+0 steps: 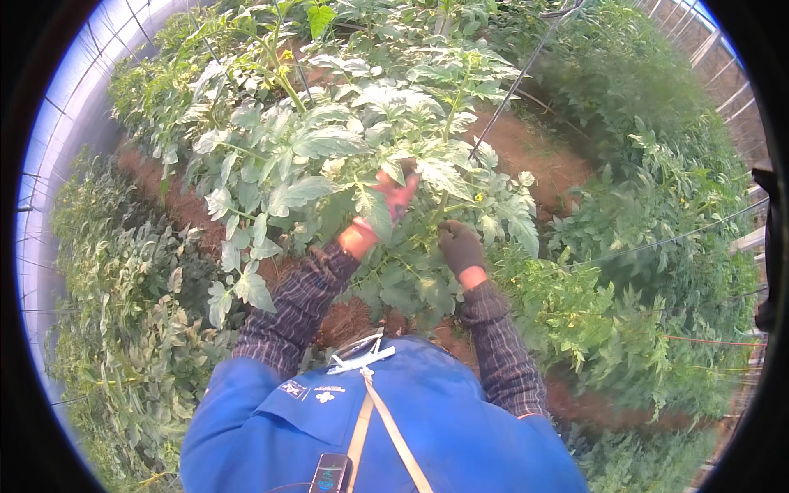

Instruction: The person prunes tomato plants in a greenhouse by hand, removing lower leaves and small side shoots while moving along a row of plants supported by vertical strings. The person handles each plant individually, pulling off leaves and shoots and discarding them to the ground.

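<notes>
In a pink-red glove, my left hand reaches up into the leaves of a tomato plant. A leaf covers part of that hand, and its fingertips are blurred and partly hidden. My right hand, in a dark glove, is lower and to the right, with its fingers curled beside a green stem. Whether either hand grips a piece of the plant cannot be made out. Small yellow flowers show just above the right hand.
A dark cord slants down into the plant from the upper right. Dense rows of plants stand on the left and right. Brown soil shows between them. Cream straps and a small device hang over my blue garment.
</notes>
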Demonstrator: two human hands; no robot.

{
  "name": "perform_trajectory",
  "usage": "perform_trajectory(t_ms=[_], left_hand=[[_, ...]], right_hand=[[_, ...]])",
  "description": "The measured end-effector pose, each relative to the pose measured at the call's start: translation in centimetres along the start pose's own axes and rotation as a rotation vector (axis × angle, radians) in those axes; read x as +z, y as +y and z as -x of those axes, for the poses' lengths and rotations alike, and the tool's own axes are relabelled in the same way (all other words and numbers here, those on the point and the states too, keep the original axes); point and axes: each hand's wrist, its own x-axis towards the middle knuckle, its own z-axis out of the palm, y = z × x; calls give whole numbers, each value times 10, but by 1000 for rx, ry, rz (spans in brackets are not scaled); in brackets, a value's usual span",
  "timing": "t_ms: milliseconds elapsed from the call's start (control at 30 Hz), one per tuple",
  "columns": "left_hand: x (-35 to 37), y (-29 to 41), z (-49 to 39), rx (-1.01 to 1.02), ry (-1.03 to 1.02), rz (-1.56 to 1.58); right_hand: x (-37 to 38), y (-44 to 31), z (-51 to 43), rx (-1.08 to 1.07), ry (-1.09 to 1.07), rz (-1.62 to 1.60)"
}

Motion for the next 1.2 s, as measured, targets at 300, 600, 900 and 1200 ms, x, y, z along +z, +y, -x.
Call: perform_trajectory(t_ms=[300, 600, 900, 1200], left_hand=[[45, -57, -14, -513, -295, -1288], [-7, -158, -3, -300, 198, -886], [0, 63, 29, -106, 535, -1129], [25, 33, -55, 299, 332, -531]], right_hand=[[15, 57, 32, 18, -60, -335], [-32, 70, 61, 85, -221, -600], [-130, -24, 51, -240, -169, -803], [-149, -140, -29, -632, -58, -415]])
